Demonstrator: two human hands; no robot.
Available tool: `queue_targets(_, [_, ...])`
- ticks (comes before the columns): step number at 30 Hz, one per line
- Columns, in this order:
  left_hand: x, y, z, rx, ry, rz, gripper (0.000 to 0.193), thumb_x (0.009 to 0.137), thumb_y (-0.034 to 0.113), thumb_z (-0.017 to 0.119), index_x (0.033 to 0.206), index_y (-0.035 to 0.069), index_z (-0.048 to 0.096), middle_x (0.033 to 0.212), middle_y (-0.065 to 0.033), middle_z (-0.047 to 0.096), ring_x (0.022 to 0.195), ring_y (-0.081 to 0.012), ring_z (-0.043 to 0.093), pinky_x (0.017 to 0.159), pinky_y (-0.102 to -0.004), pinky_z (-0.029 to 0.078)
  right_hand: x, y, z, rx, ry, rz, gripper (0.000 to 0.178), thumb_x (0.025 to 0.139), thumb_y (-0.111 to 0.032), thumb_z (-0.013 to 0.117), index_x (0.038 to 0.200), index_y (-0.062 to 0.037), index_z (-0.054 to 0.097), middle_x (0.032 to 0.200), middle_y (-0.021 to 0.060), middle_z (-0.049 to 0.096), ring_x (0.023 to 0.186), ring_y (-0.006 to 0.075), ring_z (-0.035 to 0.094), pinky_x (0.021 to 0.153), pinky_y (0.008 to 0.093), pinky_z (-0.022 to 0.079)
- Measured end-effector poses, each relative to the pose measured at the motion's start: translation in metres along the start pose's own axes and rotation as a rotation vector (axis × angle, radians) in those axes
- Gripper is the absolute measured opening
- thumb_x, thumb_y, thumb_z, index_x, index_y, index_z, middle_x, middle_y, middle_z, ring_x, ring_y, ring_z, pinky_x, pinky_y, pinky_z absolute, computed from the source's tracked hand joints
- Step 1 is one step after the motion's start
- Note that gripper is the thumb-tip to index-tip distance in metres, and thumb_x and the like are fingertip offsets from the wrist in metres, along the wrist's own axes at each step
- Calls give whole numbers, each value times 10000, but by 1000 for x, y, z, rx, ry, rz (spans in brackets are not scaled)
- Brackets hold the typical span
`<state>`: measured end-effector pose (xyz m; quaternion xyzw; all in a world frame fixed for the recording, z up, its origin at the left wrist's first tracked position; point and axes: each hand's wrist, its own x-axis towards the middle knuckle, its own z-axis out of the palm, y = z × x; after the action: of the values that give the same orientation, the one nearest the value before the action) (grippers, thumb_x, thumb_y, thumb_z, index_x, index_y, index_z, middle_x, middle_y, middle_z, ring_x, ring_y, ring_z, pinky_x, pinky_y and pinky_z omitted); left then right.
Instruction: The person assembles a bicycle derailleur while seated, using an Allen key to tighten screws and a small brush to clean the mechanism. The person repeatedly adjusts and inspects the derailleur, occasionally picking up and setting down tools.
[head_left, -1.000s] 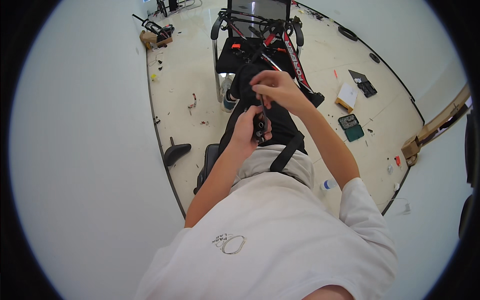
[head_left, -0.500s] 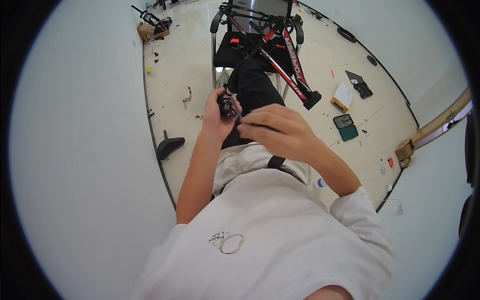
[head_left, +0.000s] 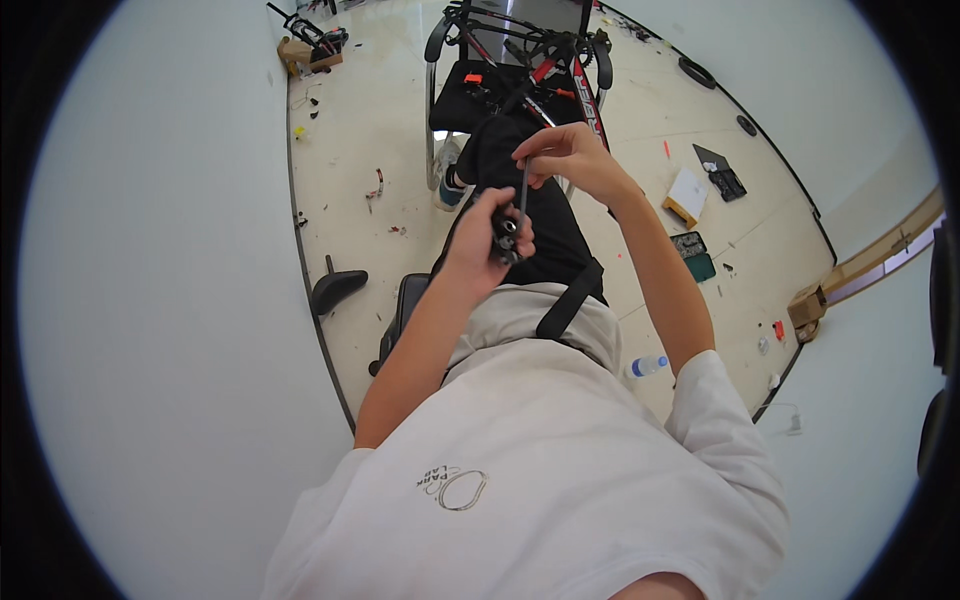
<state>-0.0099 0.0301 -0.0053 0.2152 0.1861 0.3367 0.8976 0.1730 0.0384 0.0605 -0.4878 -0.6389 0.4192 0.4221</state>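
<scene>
My left hand (head_left: 476, 246) is wrapped round a small black part (head_left: 507, 238) with round metal bits, just above my lap; the fingers hide much of it and I cannot tell its exact kind. Up and to the right, my right hand (head_left: 578, 165) pinches the top of a thin dark rod (head_left: 525, 180). The rod points down to the black part, and its lower end is beside my left fingers. Whether it is seated in the part I cannot make out. Below both hands are my black trousers (head_left: 550, 225).
A red, black and white bicycle frame (head_left: 585, 95) lies across a black chair (head_left: 448, 112) ahead. A bicycle saddle (head_left: 340, 290) lies on the floor at left. To the right are a green tool case (head_left: 700, 266), a black case (head_left: 727, 182) and a water bottle (head_left: 648, 366).
Both hands have moved right. My right hand has risen away from the black part and now pinches the rod's upper end; the rod stands more upright.
</scene>
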Motion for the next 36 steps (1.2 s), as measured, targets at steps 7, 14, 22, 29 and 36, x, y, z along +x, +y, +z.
queue_targets(7, [1,-15,0,114,81,10,205,962,274,462,859,97,465,619,-62,493,568,-157,479,530,-306,422,4,-8,38,-267,-57,-89,323,824,49,445,1010,-10,703,828,87,685,697,102,652,644,246,514])
queue_targets(14, [-1,-3,-7,135,82,108,233,991,308,465,964,82,511,764,-62,572,662,-160,546,611,-326,468,17,-39,72,-286,-106,-274,306,844,40,442,1009,8,698,907,68,711,804,112,660,709,253,513])
queue_targets(22, [5,-3,-29,-10,-54,270,153,987,261,478,1014,124,539,873,25,582,775,-88,598,658,-244,495,-45,-47,86,-763,-36,-813,276,771,33,592,1006,-67,699,1041,71,679,919,246,640,807,351,504])
queue_targets(29, [-20,5,21,239,150,113,231,968,298,498,890,88,556,756,-26,559,633,-137,549,567,-295,473,-50,-71,68,-881,-42,-814,278,795,20,559,1030,-74,675,993,64,667,875,257,622,782,370,488])
queue_targets(36, [-10,31,1,135,-52,55,255,930,240,534,732,83,501,623,-83,542,572,-178,503,511,-309,426,-38,-1,19,-671,71,-289,256,834,-20,522,1061,-24,640,786,163,639,720,294,629,680,367,485])
